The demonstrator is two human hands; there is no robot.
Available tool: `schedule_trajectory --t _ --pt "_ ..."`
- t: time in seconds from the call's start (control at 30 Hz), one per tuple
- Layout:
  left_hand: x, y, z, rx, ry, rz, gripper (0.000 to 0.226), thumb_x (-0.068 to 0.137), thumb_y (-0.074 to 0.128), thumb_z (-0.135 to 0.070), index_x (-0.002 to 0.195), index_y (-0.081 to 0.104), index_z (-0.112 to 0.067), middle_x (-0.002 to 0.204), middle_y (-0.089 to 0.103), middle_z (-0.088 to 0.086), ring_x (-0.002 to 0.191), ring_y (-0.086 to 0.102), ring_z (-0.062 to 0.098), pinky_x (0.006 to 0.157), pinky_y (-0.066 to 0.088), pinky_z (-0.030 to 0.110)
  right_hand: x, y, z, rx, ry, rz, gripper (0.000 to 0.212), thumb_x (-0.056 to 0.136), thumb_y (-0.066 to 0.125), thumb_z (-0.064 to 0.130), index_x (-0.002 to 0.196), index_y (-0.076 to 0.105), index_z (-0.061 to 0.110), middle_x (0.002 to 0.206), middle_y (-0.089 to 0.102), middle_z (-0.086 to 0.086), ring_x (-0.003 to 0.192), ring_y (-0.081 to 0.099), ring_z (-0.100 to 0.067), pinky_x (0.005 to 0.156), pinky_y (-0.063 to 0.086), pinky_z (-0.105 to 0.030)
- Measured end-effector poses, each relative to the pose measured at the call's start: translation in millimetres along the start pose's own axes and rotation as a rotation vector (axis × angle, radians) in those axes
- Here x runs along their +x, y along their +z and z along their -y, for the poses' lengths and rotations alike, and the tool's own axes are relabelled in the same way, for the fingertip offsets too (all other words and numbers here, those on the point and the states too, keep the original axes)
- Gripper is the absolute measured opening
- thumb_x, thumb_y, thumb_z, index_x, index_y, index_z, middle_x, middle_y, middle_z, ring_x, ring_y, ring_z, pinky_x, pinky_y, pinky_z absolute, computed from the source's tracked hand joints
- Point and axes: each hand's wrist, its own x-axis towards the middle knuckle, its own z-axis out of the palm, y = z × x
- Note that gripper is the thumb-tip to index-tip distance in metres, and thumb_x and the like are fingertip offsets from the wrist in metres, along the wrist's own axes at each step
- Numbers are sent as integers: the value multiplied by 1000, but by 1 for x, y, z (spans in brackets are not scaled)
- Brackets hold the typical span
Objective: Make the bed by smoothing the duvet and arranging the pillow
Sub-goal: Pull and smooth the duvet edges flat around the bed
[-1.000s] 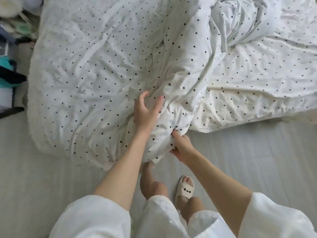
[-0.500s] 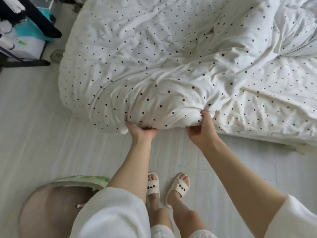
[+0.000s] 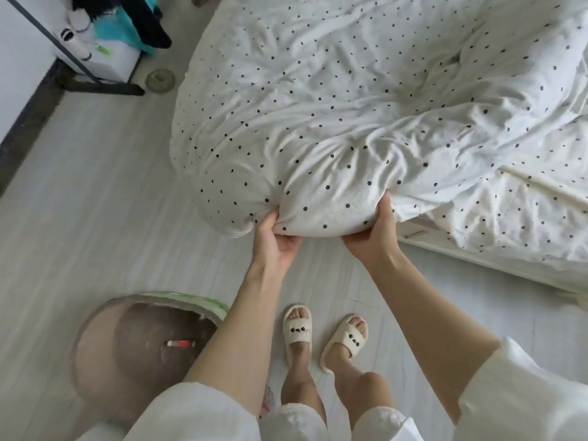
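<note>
Two hands at centre frame gripping the lower edge of the white dotted duvet [image 3: 366, 100], left hand [image 3: 276, 240] pinching a bunched fold, right hand [image 3: 375, 232] clutching the edge, duvet filling the upper right

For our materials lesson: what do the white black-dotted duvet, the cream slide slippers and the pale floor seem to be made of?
White black-dotted duvet: soft matte woven fabric, likely cotton; it creases and bunches where the left hand and right hand grip it.
Cream slide slippers: probably moulded foam or rubber; thick, smooth, seamless.
Pale floor: faintly grained, lightly sheened boards, maybe laminate or vinyl.
</note>
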Motion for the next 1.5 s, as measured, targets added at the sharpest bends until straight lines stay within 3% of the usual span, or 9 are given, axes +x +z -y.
schedule_trajectory --t 0.2,0.4,0.6,0.8,0.97,1.07,1.17,1.3,1.5 --pt "-19 -17 34 -161 -106 141 38 92 49 -18 129 55 -16 125 63 7 116 59 24 93 49 39 -19 -24 18 -95 -104 -191 24 84 55 40 101 64 26 99 71 6 99 65 -15 85 53 -31" --pt "-5 -9 36 -126 -133 134 58 87 50 -58 133 55 -22 134 58 8 125 53 31 104 41 53 -17 -51 5 -67 -64 -248 35 84 58 39 116 59 24 112 69 1 103 65 -19 81 55 -34" --pt "-7 -24 33 6 -164 4 50 89 50 -54 126 60 -21 126 64 8 118 59 29 99 46 49 -3 -74 -17 -274 -1 -439 25 88 59 45 90 55 20 107 62 -2 100 61 -22 74 54 -35" --pt "-5 -63 56 152 -335 -352 75 61 80 -50 125 59 -16 117 68 9 110 63 33 97 47 55 1 -119 -37 -449 102 -602 41 91 51 48 109 49 11 119 57 -11 104 60 -29 70 55 -38" --pt "5 -69 54 283 -262 -535 24 86 68 -28 91 56 -8 94 66 9 95 64 28 77 57 42 11 -118 -23 -339 138 -408 29 95 49 33 118 53 14 105 62 -5 100 60 -23 85 52 -39" --pt "14 -76 50 341 -293 -542 34 85 69 -27 106 55 -5 101 64 11 97 63 28 65 56 37 20 -117 0 -267 73 -284 21 86 53 18 105 61 18 106 62 -5 98 59 -22 92 47 -37" --pt "32 -74 47 437 -255 -627 55 80 73 -25 123 45 -5 116 60 16 102 62 33 59 56 40 30 -115 23 -248 0 -230 39 85 56 33 120 59 16 120 64 -5 109 60 -23 99 45 -40" --pt "43 -54 54 528 -255 -666 61 85 62 -10 134 25 -15 129 47 14 113 54 35 78 54 47 35 -119 46 33 -40 -248 64 73 63 57 123 59 18 118 68 -7 110 64 -26 97 48 -44" --pt "29 -13 92 913 -185 -581 71 89 56 -26 147 17 -17 148 25 15 129 39 34 105 38 46 18 -153 42 -399 -92 -537 33 91 58 37 110 57 11 109 65 -5 94 64 -19 82 54 -39"
